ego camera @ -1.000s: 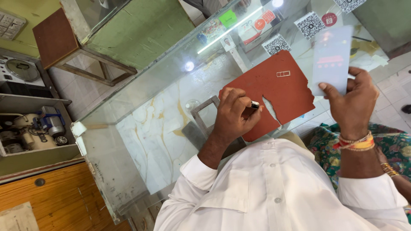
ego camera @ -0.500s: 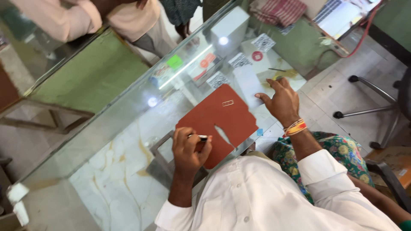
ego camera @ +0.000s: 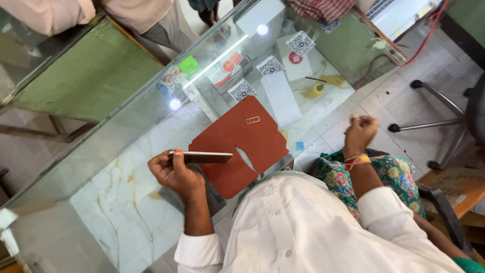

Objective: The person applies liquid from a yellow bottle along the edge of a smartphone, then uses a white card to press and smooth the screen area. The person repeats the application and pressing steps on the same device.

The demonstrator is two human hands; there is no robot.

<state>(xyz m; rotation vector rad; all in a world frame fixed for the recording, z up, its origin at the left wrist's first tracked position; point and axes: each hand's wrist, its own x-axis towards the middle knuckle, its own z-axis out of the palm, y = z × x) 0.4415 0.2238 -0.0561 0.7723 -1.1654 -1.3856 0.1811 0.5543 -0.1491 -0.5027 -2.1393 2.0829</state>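
Clearly the left hand (ego camera: 174, 174) keeps its fingers wrapped around a slim phone (ego camera: 202, 157), held flat and edge-on just above the torn red-brown work mat (ego camera: 237, 146) on the glass bench (ego camera: 116, 167), so only its thin side shows and the screen cannot be read. A small metal tray (ego camera: 252, 120) lies on the mat, likely put there so it is not lost. The right hand (ego camera: 359, 134) hovers off the bench edge, fingers curled shut; whether it pinches something small is too blurred to tell.
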